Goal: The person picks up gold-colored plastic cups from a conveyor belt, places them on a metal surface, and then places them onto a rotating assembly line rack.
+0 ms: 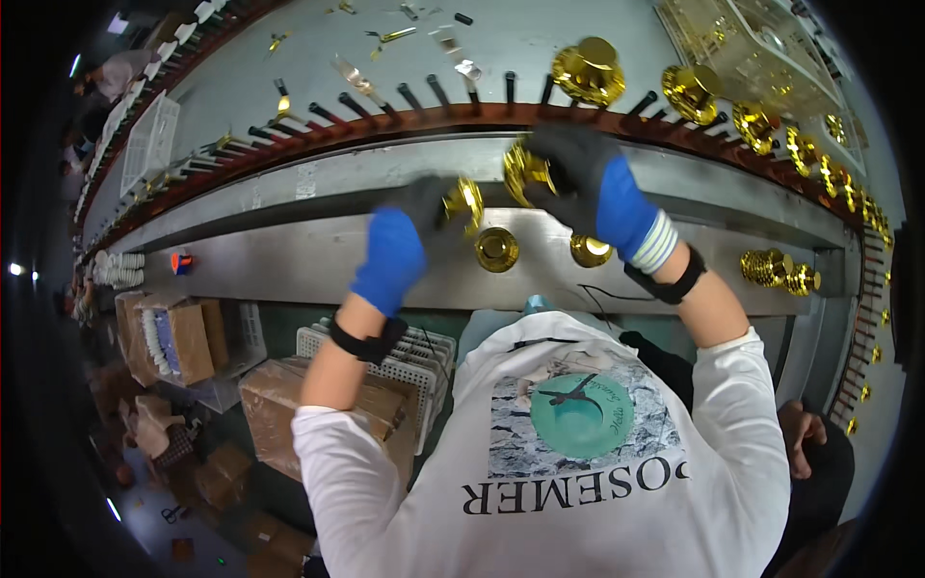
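Observation:
My left hand (409,231), in a blue and dark grey glove, is closed on a shiny gold flanged cup (466,206). A similar gold flanged part (526,173) is in the grip of my gloved right hand (583,183), higher and further right. Both hands are raised over the near edge of the conveyor, a little apart. Below them on the metal ledge (366,265) stand a round gold cup (497,249) and another gold cup (590,250), the second partly under my right wrist. Some finger outlines are blurred by motion.
A curved conveyor with black-tipped pegs (409,96) runs across the front, with gold flanged parts (590,72) on its right pegs. Stacked gold cups (768,267) sit at the ledge's right. A plastic crate (752,53) is far right; cardboard boxes (289,405) are lower left. Someone's hand (802,433) shows lower right.

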`<state>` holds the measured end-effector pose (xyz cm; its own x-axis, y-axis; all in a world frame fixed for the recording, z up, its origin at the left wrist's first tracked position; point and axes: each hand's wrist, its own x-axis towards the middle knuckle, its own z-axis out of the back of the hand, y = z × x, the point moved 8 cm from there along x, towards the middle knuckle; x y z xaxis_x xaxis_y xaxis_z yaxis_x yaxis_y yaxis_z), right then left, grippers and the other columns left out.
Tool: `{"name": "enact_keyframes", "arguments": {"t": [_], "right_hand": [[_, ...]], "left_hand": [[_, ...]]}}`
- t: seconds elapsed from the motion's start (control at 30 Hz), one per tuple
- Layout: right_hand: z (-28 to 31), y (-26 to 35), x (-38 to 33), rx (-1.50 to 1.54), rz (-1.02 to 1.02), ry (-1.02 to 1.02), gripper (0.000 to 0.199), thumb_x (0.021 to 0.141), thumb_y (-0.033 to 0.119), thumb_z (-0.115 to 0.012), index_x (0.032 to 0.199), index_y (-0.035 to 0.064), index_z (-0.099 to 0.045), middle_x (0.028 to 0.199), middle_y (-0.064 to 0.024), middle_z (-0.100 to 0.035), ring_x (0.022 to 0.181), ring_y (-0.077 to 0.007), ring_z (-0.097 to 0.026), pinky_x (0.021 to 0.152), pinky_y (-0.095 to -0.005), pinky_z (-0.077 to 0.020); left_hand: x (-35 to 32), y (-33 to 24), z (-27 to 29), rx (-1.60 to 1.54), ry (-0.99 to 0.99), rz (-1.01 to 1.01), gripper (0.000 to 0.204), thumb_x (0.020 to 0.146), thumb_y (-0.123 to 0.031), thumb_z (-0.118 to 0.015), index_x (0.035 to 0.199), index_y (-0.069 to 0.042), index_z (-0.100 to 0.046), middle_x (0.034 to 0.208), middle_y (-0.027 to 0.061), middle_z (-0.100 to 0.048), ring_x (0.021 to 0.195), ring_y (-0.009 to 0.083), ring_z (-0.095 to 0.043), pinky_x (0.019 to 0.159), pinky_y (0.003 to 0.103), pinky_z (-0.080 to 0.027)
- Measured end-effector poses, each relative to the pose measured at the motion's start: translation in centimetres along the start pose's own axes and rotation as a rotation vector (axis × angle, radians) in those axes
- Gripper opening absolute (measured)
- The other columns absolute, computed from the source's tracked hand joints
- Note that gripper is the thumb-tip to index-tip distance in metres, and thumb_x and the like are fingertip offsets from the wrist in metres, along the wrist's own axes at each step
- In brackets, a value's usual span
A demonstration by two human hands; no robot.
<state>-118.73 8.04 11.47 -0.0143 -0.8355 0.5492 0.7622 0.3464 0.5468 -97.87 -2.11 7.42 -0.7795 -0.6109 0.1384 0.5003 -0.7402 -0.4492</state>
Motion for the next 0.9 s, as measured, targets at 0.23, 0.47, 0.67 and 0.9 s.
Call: {"name": "enact_keyframes", "arguments": {"t": [0.23,0.47,0.67,0.9], "right_hand": [[-8.9,-13.8,-20.3,-0.307,-0.508,0.386,0.042,0.087,0.036,-0.078,0.121,0.0136,-0.071,0.111,-0.0158,-0.075,0.099,-0.0383,-0.072,0.087,-0.0491,-0.0579],[-7.2,-12.7,-20.5,-0.343,-0.461,0.309,0.073,0.084,0.04,-0.078,0.146,0.0076,-0.057,0.137,-0.0221,-0.065,0.122,-0.0414,-0.066,0.1,-0.0511,-0.0549],[10.3,-3.4,3.2,-0.494,0.019,-0.316,0.062,0.089,0.037,-0.08,0.143,0.0097,-0.064,0.141,-0.0217,-0.064,0.122,-0.0434,-0.065,0.099,-0.0537,-0.0538],[2.8,-7.8,8.1,-0.457,-0.068,0.068,0.032,0.088,0.029,-0.078,0.111,0.0082,-0.073,0.104,-0.0175,-0.074,0.098,-0.0407,-0.071,0.088,-0.0506,-0.0566]], "left_hand": [[-5.4,5.2,-20.6,0.157,0.383,0.188,0.044,0.094,-0.041,-0.072,0.124,-0.011,-0.067,0.118,0.0191,-0.069,0.097,0.0404,-0.073,0.083,0.054,-0.059],[-1.5,2.5,-17.5,0.314,0.385,0.169,0.074,0.09,-0.053,-0.075,0.147,-0.012,-0.053,0.133,0.0212,-0.066,0.104,0.0418,-0.073,0.088,0.054,-0.058],[13.9,-6.5,6.6,0.302,-0.339,-0.139,0.074,0.089,-0.053,-0.08,0.145,-0.009,-0.061,0.119,0.024,-0.073,0.102,0.0414,-0.073,0.088,0.051,-0.058],[16.8,-1.8,4.7,0.463,-0.067,-0.091,0.057,0.092,-0.051,-0.075,0.134,-0.013,-0.068,0.117,0.0166,-0.075,0.1,0.0391,-0.074,0.087,0.05,-0.059]]}}
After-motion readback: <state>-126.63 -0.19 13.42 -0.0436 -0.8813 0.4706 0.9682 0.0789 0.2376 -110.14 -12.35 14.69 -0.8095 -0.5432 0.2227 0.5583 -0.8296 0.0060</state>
